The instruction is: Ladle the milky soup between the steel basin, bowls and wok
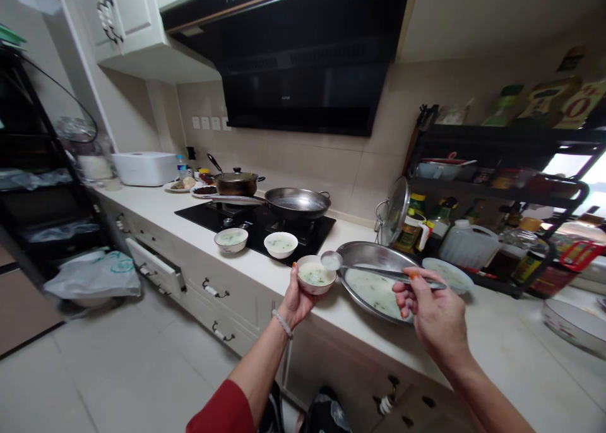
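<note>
My left hand (294, 299) grips a small white bowl (315, 275) of pale soup with green bits, held just above the counter's front edge. My right hand (428, 310) pinches the handle of a metal ladle (350, 266), whose scoop hangs level beside the bowl's right rim. Right of the bowl stands a large steel basin (367, 253) with the same pale soup in it. Two more filled white bowls, one (231, 238) on the left and one (281, 243) on the right, sit by the cooktop's front edge.
A black cooktop (199, 213) carries a wok (296, 202) and a lidded pot (235, 182). A black rack (502, 193) with bottles and jars stands at the right. A drawer (156, 267) hangs open below the counter. A plastic bag (95, 274) lies near the floor at left.
</note>
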`<control>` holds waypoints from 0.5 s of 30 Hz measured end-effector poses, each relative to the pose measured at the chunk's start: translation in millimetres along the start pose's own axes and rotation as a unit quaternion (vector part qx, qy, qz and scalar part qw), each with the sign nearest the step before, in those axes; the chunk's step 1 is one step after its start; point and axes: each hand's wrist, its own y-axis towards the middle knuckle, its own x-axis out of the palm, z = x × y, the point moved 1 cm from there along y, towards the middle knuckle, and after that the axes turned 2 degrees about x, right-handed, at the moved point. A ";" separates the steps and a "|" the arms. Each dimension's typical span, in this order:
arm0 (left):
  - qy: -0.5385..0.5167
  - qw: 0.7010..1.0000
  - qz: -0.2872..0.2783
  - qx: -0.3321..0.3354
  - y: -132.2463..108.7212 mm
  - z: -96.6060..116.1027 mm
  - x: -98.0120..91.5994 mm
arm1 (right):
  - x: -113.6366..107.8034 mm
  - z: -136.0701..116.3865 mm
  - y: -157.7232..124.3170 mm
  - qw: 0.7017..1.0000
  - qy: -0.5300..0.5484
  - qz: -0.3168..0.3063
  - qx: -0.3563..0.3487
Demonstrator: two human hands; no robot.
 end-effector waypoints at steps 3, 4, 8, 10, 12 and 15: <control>0.003 1.000 -0.001 -0.002 -0.2 0.2 0.4 | 4.7 2.5 -9.5 0.997 -0.043 -0.045 -0.041; 0.005 1.000 0.000 -0.003 -0.4 0.4 0.6 | 4.8 4.4 -12.3 0.995 -0.055 -0.060 -0.054; 0.011 1.000 0.009 -0.008 -1.2 0.8 1.8 | -0.9 14.4 -19.6 0.984 -0.092 -0.107 -0.109; 0.011 1.000 0.011 -0.006 -1.6 0.9 2.2 | -4.6 18.3 -21.6 0.977 -0.103 -0.127 -0.137; 0.011 1.000 0.013 -0.003 -1.9 0.8 2.3 | -6.6 20.0 -23.3 0.972 -0.105 -0.144 -0.154; 0.009 1.000 0.013 -0.001 -2.0 0.5 2.2 | -5.7 18.6 -25.5 0.971 -0.099 -0.146 -0.159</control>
